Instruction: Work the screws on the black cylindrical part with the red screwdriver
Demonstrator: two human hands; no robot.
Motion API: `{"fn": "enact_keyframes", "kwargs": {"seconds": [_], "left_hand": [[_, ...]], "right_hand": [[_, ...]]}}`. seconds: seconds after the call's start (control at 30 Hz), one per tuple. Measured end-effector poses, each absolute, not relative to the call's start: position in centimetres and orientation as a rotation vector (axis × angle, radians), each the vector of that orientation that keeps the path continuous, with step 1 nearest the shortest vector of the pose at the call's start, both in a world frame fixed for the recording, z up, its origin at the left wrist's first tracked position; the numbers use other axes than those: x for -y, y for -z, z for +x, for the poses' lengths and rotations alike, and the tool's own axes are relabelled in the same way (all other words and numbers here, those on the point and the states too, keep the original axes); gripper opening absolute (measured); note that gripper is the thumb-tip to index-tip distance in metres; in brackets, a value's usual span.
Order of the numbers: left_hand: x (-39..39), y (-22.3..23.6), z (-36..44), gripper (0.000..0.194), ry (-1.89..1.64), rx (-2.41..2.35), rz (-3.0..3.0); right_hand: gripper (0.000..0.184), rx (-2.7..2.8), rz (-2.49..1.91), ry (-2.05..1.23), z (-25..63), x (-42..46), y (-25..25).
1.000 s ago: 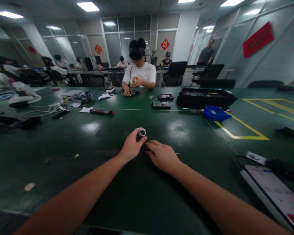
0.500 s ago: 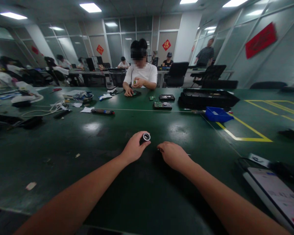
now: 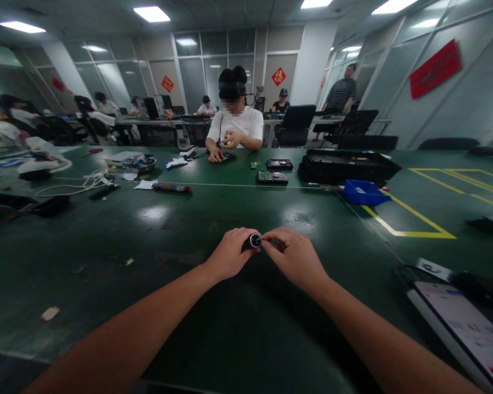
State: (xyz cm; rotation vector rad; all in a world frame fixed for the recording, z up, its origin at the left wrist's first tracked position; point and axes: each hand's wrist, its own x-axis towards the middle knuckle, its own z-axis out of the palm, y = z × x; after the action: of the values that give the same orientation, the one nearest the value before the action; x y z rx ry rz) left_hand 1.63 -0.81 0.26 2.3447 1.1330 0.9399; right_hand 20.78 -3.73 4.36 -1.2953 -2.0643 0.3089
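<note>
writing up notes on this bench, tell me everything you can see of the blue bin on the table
The blue bin is a small, open-topped tray, apparently plastic, with a glossy look and an angular outline. It sits on the green table, on the right side of the view, just in front of the long black tray. Yellow tape runs near its right side. No hand touches it, and its contents cannot be made out.

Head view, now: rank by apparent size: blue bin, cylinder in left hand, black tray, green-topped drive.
1. Black tray
2. Blue bin
3. Drive
4. Cylinder, visible part only; fingers hide some, so 3 versus 4 is less sure.
</note>
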Motion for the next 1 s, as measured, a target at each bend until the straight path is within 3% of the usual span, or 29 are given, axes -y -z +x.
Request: {"fn": "enact_keyframes", "kwargs": {"seconds": [0.23,0.37,0.83,1.0], "left_hand": [[1.13,-0.34,1.73,0.026,-0.884,-1.064,2.472],[1.11,-0.25,1.76,0.028,-0.859,-1.043,2.524],[1.37,-0.82,1.62,0.03,-0.788,-1.014,2.53],[1.37,-0.91,1.67,0.03,-0.793,-1.034,2.475]], "right_hand": [[0.022,2.152,-1.304,-0.307,20.28,4.08,-4.47],[0.015,2.073,-1.383,-0.345,20.28,4.09,-4.59],[0.017,1.886,-1.515,-0.715,20.94,3.45,-4.75],[0.014,1.955,-1.47,-0.551,20.93,3.87,-4.95]]}}
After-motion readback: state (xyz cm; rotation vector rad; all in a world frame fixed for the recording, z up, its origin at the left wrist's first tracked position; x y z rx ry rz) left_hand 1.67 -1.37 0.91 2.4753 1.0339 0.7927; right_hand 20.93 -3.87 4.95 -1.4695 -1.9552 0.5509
